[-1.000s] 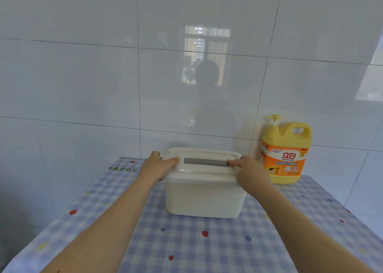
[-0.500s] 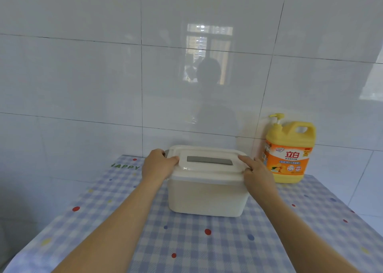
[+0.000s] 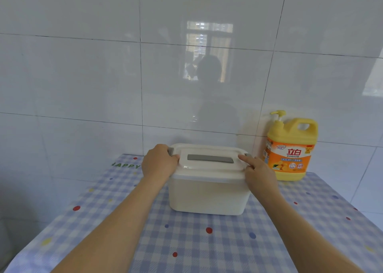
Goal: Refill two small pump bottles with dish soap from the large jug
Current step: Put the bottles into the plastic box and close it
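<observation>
On the "HAPPY" tablecloth [image 3: 186, 252], both hands [image 3: 159, 165] [image 3: 259, 173] grip the box lid [image 3: 209, 163] beside the 立白 jug [image 3: 290, 148].

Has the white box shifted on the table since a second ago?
No. The white box keeps its spot left of the yellow jug; only the camera moved.
</observation>
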Demonstrator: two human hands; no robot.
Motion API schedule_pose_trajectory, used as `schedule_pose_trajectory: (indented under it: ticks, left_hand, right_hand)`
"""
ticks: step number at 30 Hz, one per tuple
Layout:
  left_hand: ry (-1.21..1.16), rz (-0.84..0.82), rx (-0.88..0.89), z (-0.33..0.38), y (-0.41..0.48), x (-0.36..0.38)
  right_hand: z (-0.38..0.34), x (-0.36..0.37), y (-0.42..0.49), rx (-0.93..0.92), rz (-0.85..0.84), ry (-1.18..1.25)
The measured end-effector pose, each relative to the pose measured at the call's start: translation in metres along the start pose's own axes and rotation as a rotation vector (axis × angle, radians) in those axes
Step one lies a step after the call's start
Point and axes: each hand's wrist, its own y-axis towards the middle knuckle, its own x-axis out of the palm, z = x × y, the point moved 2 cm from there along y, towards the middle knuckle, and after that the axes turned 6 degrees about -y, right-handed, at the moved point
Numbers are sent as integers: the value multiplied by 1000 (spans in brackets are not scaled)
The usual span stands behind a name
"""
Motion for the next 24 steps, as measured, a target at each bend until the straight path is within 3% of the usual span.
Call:
schedule_pose_trajectory:
  ticks: [6, 13, 20, 24]
  left_hand:
    - [19, -11, 8, 3, -2, -1]
    - [-161, 9, -49, 1, -8, -1]
    - [-643, -52, -334, -10, -18, 6]
    - [-866, -121, -386, -5, -26, 10]
  right_hand:
    - [0, -1, 0, 10, -20, -14]
    - [2, 1, 2, -6, -35, -37]
    - [0, -5, -6, 51, -4, 4]
    - [6, -9, -7, 257, -77, 235]
